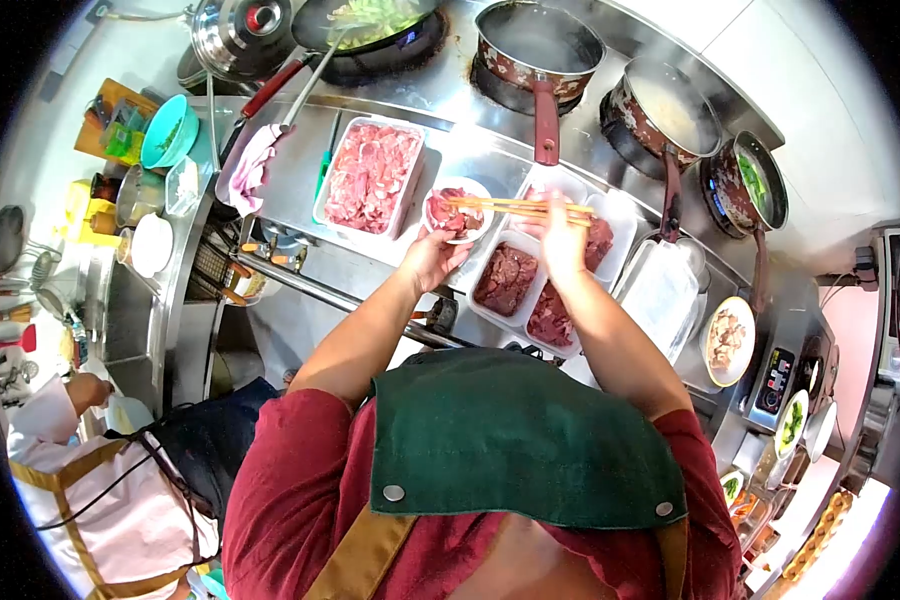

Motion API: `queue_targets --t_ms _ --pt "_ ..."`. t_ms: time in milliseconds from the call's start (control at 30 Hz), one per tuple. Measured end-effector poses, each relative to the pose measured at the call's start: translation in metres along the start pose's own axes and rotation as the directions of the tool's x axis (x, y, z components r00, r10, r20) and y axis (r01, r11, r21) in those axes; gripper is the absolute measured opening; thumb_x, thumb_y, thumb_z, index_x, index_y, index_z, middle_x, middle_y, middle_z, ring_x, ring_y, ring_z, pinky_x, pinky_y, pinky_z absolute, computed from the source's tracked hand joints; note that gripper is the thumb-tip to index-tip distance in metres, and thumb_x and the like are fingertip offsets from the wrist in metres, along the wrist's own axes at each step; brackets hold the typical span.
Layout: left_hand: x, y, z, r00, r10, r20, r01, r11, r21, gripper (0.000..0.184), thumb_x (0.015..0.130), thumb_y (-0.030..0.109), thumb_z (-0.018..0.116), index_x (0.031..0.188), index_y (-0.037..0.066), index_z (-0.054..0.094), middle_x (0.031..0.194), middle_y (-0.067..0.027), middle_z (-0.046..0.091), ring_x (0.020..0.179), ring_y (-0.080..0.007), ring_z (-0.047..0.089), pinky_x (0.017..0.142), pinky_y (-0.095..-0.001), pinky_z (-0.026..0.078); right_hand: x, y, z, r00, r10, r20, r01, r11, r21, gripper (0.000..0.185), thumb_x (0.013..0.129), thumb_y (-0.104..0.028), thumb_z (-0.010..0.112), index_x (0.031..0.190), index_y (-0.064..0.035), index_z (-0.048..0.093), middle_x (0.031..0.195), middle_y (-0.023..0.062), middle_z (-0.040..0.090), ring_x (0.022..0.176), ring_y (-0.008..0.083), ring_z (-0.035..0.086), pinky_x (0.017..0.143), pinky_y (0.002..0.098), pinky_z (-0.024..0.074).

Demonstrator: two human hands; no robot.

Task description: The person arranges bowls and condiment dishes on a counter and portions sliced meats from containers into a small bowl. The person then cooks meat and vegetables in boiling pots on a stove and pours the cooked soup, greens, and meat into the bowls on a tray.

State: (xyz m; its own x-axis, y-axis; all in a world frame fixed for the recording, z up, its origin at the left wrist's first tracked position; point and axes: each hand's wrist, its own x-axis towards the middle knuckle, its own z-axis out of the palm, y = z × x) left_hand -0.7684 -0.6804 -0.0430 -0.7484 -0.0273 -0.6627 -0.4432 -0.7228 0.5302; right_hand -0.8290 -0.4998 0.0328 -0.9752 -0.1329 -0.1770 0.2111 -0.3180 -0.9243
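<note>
My left hand [436, 259] is closed on the near rim of a small white bowl [482, 228] with pieces of raw meat in it. Wooden chopsticks [520, 207] are gripped in my right hand [564, 235], and their tips reach into the bowl at the meat. Left of the bowl stands a plastic tub of sliced pink meat [372, 175]. Under and beside my right hand is a divided white container [492, 312], whose compartments hold dark red meat [507, 279] and redder slices [552, 318]. My right hand partly covers the far compartments.
Along the back are a wok of greens [375, 22], a steaming saucepan [540, 45], and two more pans [665, 105] with handles pointing toward me. A plate of meat pieces [729, 342] sits at right. A co-worker in white [120, 500] stands at left.
</note>
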Motion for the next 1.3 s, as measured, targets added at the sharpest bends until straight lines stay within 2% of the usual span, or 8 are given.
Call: queue_targets --t_ms 133,433,667,800,933,1133,1200,1300 --pt "0.018 -0.004 -0.010 0.993 -0.018 0.113 0.023 0.999 -0.048 0.035 0.076 0.000 0.042 0.110 0.003 0.037 0.103 -0.0142 0.048 0.089 -0.0259 0.055 0.074 -0.0301 0.051 -0.047 -0.049 -0.036 0.987 -0.043 -0.154 0.071 0.980 0.186 0.029 0.088 -0.024 0.038 0.080 0.0008 0.050 0.070 0.0133 0.057 0.062 0.0226 0.060 0.055 0.0300 0.0519" --pt "-0.035 0.059 0.022 0.984 -0.052 0.173 0.035 0.994 0.100 0.038 0.072 0.001 0.041 0.110 -0.002 0.039 0.098 -0.0152 0.053 0.081 -0.0263 0.058 0.064 -0.0266 0.053 -0.158 -0.105 -0.142 0.925 -0.090 -0.370 -0.061 0.925 -0.376 0.030 0.086 -0.024 0.040 0.081 0.0027 0.052 0.063 0.0106 0.054 0.046 0.0143 0.052 0.040 0.0235 0.0436" --pt "-0.021 0.168 0.126 0.973 0.150 0.174 -0.198 0.932 0.305 0.043 0.077 0.046 0.049 0.103 0.012 0.050 0.089 -0.0027 0.056 0.069 -0.0115 0.054 0.054 -0.0208 0.047 -0.171 -0.119 -0.126 0.767 -0.350 -0.538 0.193 0.925 -0.326 0.030 0.085 -0.027 0.042 0.083 0.0017 0.051 0.064 0.0105 0.052 0.044 0.0160 0.050 0.038 0.0225 0.0403" --pt "0.050 0.227 0.197 0.896 0.389 0.213 -0.434 0.673 0.598 0.046 0.071 0.039 0.056 0.101 0.005 0.050 0.087 -0.0043 0.057 0.079 -0.0137 0.054 0.067 -0.0337 0.044 -0.184 -0.138 -0.118 0.624 -0.529 -0.576 0.360 0.848 -0.388 0.030 0.087 -0.026 0.037 0.085 0.0013 0.049 0.066 0.0104 0.051 0.044 0.0145 0.048 0.039 0.0210 0.0391" --pt "0.114 0.236 0.241 0.507 0.717 0.479 -0.505 -0.203 0.839 0.065 0.059 0.041 0.065 0.104 -0.002 0.046 0.097 -0.0200 0.053 0.087 -0.0284 0.055 0.076 -0.0351 0.043 -0.188 -0.151 -0.108 0.552 -0.626 -0.551 0.378 0.777 -0.503 0.032 0.088 -0.026 0.035 0.086 0.0021 0.048 0.065 0.0098 0.050 0.043 0.0111 0.044 0.038 0.0188 0.0343" --pt "0.146 0.226 0.256 0.507 0.477 0.718 -0.356 -0.643 0.678 0.063 0.059 0.032 0.067 0.112 0.010 0.043 0.102 -0.0145 0.049 0.097 -0.0304 0.048 0.079 -0.0378 0.042 -0.162 -0.167 -0.110 0.502 -0.646 -0.574 0.385 0.762 -0.521 0.018 0.087 -0.017 0.039 0.089 -0.0012 0.048 0.066 0.0077 0.051 0.044 0.0097 0.043 0.039 0.0199 0.0355" --pt "0.144 0.225 0.256 0.504 0.416 0.757 -0.367 -0.690 0.624 0.062 0.060 0.028 0.067 0.114 0.013 0.040 0.104 -0.0113 0.047 0.099 -0.0291 0.046 0.080 -0.0382 0.042 -0.139 -0.175 -0.121 0.550 -0.749 -0.370 0.380 0.619 -0.687 0.016 0.086 -0.014 0.042 0.089 -0.0004 0.050 0.071 0.0093 0.053 0.052 0.0113 0.050 0.045 0.0205 0.0411" --pt "0.134 0.229 0.258 0.367 0.152 0.918 -0.427 -0.849 0.312 0.062 0.060 0.023 0.067 0.115 0.015 0.040 0.103 -0.0089 0.044 0.100 -0.0273 0.043 0.080 -0.0371 0.043 -0.076 -0.192 -0.097 0.567 -0.720 -0.400 0.353 0.651 -0.671 0.019 0.084 -0.015 0.046 0.090 0.0011 0.053 0.082 0.0140 0.057 0.065 0.0169 0.057 0.055 0.0241 0.0472"
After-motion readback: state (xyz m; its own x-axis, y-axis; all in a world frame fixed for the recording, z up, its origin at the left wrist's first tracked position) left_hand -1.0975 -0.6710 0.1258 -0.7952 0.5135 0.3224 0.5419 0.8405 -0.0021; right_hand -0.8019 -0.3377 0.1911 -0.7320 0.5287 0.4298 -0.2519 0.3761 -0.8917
